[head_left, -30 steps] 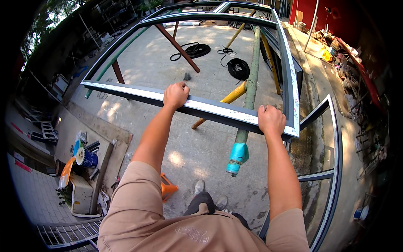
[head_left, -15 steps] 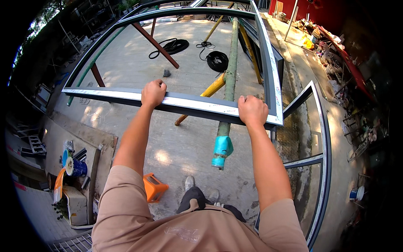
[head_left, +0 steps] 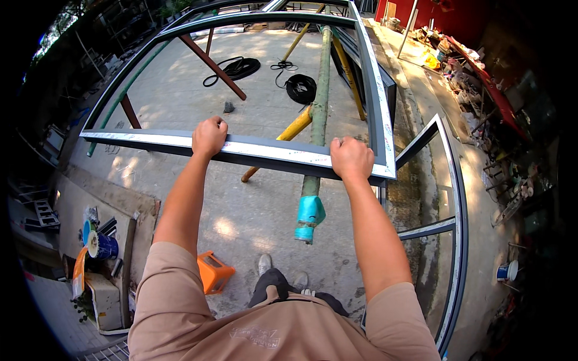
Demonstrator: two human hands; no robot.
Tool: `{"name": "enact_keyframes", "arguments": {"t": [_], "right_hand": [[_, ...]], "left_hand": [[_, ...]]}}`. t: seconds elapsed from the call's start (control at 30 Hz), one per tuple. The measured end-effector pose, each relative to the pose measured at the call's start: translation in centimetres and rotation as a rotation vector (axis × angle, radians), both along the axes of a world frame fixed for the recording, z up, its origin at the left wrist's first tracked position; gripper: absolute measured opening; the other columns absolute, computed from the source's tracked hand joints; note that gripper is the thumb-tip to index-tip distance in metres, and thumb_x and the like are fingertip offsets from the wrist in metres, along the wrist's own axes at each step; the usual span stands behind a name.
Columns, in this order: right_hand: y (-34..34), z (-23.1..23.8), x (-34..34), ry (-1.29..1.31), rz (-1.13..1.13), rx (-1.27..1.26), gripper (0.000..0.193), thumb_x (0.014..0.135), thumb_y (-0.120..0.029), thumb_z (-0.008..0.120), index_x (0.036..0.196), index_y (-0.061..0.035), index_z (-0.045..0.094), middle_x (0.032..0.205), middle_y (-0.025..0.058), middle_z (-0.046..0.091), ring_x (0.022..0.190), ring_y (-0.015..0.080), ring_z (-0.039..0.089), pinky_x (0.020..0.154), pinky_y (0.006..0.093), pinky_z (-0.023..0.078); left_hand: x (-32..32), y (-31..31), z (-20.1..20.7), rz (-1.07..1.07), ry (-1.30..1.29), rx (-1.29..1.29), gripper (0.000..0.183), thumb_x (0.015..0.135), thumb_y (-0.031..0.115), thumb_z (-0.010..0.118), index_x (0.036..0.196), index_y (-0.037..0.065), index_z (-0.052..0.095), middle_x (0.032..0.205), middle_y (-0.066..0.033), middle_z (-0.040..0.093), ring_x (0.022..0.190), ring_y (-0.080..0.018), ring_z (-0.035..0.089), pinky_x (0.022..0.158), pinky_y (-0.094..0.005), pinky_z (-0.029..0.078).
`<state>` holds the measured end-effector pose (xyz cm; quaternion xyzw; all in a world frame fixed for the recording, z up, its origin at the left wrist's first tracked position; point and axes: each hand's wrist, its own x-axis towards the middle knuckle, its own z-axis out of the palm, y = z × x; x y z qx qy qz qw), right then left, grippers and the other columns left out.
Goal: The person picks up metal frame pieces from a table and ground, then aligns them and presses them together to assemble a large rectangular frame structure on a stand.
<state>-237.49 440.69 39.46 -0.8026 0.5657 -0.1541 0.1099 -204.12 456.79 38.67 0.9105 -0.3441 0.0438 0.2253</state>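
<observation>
A large dark grey metal window frame (head_left: 271, 148), with white protective film along its faces, lies roughly level across two green poles. My left hand (head_left: 209, 136) is closed around its near bar, left of the middle. Close to the near right corner, my right hand (head_left: 351, 159) grips the same bar. Under the right part runs a green pole (head_left: 320, 108), its near end wrapped in teal tape (head_left: 310, 210). The other green pole (head_left: 108, 117) passes beneath the left side. Both sets of fingertips are partly hidden behind the bar.
Yellow legs (head_left: 295, 124) and brown legs (head_left: 214, 67) hold up the poles. Black coils (head_left: 301, 89) lie on the concrete inside the frame. Another frame (head_left: 460, 240) stands at my right. An orange stool (head_left: 215, 272) and a blue bucket (head_left: 103, 245) are at the left; clutter lines the far right.
The whole view has shifted slightly, so everything sits a little further left in the picture. Both hands keep the same grip on the window frame, which stays on the poles.
</observation>
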Motion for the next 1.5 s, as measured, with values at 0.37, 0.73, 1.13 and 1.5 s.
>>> {"name": "enact_keyframes", "arguments": {"t": [0.37, 0.73, 1.13, 1.5], "right_hand": [[-0.11, -0.03, -0.03, 0.002, 0.004, 0.011, 0.044, 0.099, -0.042, 0.054, 0.100, -0.0067, 0.081, 0.098, 0.0225, 0.078, 0.098, 0.0388, 0.074, 0.102, 0.0476, 0.049], [0.12, 0.30, 0.00, 0.003, 0.002, 0.024, 0.044, 0.099, -0.042, 0.054, 0.100, -0.0071, 0.081, 0.099, 0.0226, 0.078, 0.099, 0.0389, 0.074, 0.103, 0.0464, 0.049], [0.26, 0.41, 0.11, 0.005, -0.003, 0.030, 0.045, 0.099, -0.043, 0.054, 0.101, -0.0072, 0.080, 0.100, 0.0225, 0.078, 0.101, 0.0388, 0.073, 0.104, 0.0467, 0.048], [0.24, 0.30, -0.02, -0.008, 0.000, 0.001, 0.043, 0.098, -0.042, 0.055, 0.099, -0.0062, 0.080, 0.098, 0.0233, 0.077, 0.099, 0.0394, 0.073, 0.103, 0.0467, 0.048]], "left_hand": [[0.14, -0.03, -0.25, 0.007, -0.012, -0.011, 0.033, 0.094, 0.033, 0.058, 0.105, 0.012, 0.081, 0.101, -0.0227, 0.076, 0.099, -0.0432, 0.072, 0.092, -0.0513, 0.056], [0.21, 0.03, -0.32, 0.006, -0.031, -0.022, 0.034, 0.093, 0.032, 0.058, 0.104, 0.011, 0.082, 0.100, -0.0223, 0.077, 0.098, -0.0429, 0.072, 0.092, -0.0509, 0.056], [0.36, 0.00, -0.69, -0.007, -0.033, -0.053, 0.033, 0.093, 0.032, 0.059, 0.103, 0.009, 0.081, 0.097, -0.0235, 0.076, 0.095, -0.0439, 0.072, 0.090, -0.0518, 0.056], [0.42, 0.00, -0.58, -0.003, -0.029, -0.056, 0.033, 0.093, 0.031, 0.060, 0.104, 0.009, 0.081, 0.098, -0.0240, 0.076, 0.096, -0.0444, 0.072, 0.089, -0.0522, 0.056]]}}
